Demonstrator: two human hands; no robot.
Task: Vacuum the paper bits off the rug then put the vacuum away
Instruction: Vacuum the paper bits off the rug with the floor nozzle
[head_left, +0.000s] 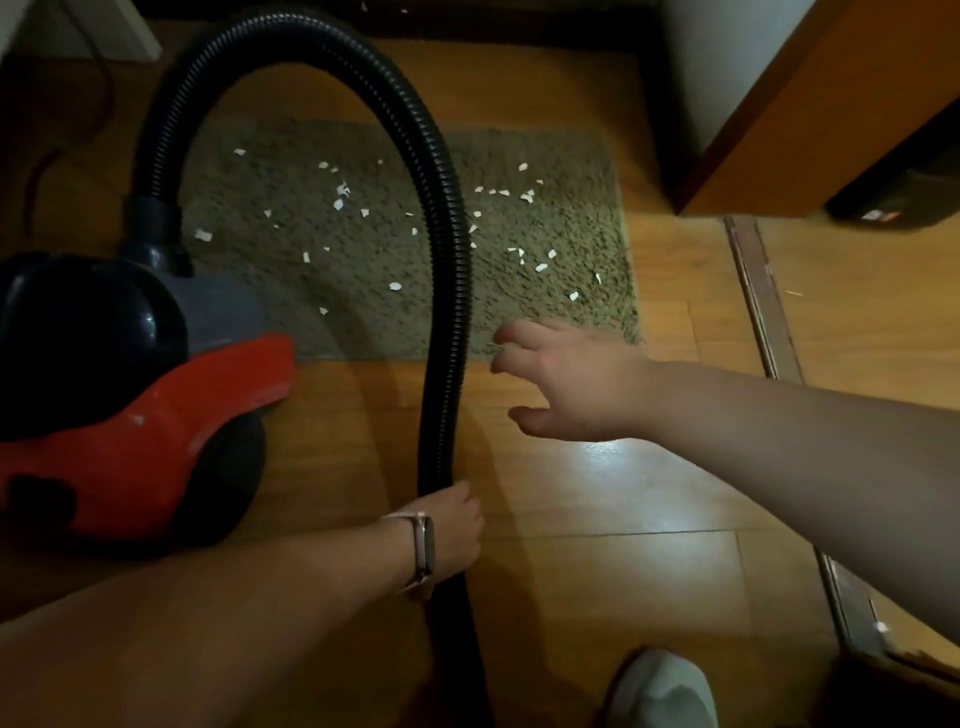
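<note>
While the left hand (457, 525) grips the black hose (441, 260) low on its near run, fingers curled round it, the right hand (571, 379) hangs just right of the hose, fingers spread and holding nothing. Red and black vacuum (130, 415) stands at left on the wooden floor (623, 519), by the near left corner of the rug (337, 249). Hose arches over the rug. White paper bits (340, 192) lie scattered across its pile.

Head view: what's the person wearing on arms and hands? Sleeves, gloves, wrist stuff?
No sleeves or gloves anywhere in frame. The left hand has a slim watch at its wrist: pale strap, narrow dark face. The right hand shows no ring or band.
</note>
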